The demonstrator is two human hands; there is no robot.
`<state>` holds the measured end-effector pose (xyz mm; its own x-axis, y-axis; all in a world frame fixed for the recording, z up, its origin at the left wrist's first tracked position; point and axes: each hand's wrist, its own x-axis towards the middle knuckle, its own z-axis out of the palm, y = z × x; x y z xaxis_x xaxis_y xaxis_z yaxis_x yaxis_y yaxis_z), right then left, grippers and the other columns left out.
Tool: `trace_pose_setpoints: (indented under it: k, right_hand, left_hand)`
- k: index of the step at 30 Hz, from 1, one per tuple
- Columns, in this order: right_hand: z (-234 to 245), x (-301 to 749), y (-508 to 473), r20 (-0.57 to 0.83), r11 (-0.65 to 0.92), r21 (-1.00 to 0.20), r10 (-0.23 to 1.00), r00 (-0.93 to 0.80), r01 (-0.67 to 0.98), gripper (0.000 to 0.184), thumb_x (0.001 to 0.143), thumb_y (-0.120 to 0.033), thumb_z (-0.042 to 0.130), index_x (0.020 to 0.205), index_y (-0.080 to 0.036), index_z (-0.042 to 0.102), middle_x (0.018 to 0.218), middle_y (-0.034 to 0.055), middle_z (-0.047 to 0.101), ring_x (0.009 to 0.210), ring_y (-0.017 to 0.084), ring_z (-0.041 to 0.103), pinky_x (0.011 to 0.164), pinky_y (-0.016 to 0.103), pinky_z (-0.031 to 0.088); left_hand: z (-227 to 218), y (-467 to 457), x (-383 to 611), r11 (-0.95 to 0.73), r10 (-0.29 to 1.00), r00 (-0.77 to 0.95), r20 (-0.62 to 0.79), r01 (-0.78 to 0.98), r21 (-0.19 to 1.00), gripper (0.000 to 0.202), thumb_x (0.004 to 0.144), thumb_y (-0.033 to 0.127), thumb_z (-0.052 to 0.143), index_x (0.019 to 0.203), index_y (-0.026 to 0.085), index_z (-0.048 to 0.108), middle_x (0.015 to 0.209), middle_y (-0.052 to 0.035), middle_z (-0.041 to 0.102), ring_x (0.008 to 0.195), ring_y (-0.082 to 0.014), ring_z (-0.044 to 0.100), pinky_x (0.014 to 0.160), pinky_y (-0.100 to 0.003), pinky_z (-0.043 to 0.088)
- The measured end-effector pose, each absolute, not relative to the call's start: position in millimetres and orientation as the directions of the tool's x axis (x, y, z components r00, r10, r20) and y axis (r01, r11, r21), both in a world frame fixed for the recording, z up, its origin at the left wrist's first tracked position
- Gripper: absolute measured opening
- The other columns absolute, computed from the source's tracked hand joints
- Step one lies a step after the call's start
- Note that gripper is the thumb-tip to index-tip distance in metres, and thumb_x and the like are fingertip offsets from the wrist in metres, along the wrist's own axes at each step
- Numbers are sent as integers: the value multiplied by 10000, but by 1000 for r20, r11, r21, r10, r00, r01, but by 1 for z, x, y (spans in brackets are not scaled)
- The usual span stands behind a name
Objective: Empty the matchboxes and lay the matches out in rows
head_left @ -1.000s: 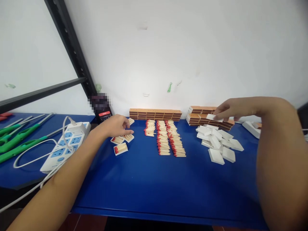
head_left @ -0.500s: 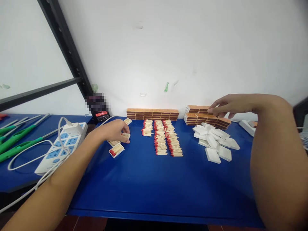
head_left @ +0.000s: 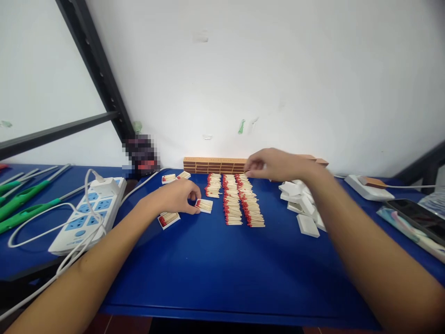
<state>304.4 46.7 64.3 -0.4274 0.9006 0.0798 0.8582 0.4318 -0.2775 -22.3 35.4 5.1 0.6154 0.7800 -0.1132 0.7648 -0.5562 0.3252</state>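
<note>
— Pinching that filled tray (head_left: 204, 205), is the left hand (head_left: 177, 197)?
— Yes, its fingers are curled close on the tray's left edge. It lies flat on the blue table (head_left: 222, 264), just left of the match rows (head_left: 239, 204). Best kept level (loose matches spill).
— And the right hand (head_left: 274, 164)?
— Its fingers are drawn together over the rows' far end. I cannot tell whether they hold anything.

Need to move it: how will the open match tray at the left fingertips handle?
The open match tray, pinched by the left hand, looks like thin white card: probably light and crushable. Uncovered, it would likely spill matches if tilted. Flat on the smooth blue table, it should slide, not tip.
</note>
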Motion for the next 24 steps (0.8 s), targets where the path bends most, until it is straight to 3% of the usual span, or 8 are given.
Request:
trace_pose_setpoints:
  k: [2,6,13,18,24]
  right_hand:
    - [46,268,40,73,533,-340,836,-544,775,141,909,-300,704,967,-207,793,925,53,781,792,179,675,695,295,468]
    - [11,221,25,128,713,-252,695,-708,655,122,923,-258,698,989,-180,764,1003,82,756,885,206,666,722,311,443]
    - [-9,205,8,73,735,-140,676,-733,664,223,968,-293,699,1129,-143,736,1116,114,696,972,239,661,709,318,415]
    - [-18,196,7,177,703,-194,711,-681,684,179,1023,-221,587,1106,-160,734,1108,96,676,955,208,647,741,310,412]
    - [-32,190,11,231,699,-333,711,-664,633,91,979,-177,631,949,-179,717,1024,54,661,888,171,616,729,288,402]
  left_hand:
    - [2,39,-23,-548,780,614,-120,763,342,361,785,468,795,1020,196,770,954,-46,765,833,-210,696,666,-293,466]
    - [-4,40,-17,-576,773,630,-69,744,338,326,795,474,776,962,193,772,905,-39,756,797,-202,683,657,-295,455]
    - [-4,40,-15,-593,763,645,-43,725,351,306,783,453,786,949,197,779,887,-34,749,808,-210,676,656,-292,443]
    - [-8,43,-18,-603,748,663,-39,703,377,302,744,467,817,854,197,739,835,-18,710,769,-197,651,643,-287,441]
    - [-9,44,-19,-620,728,684,-42,683,386,190,739,361,786,817,199,725,817,1,687,750,-175,630,641,-284,424]
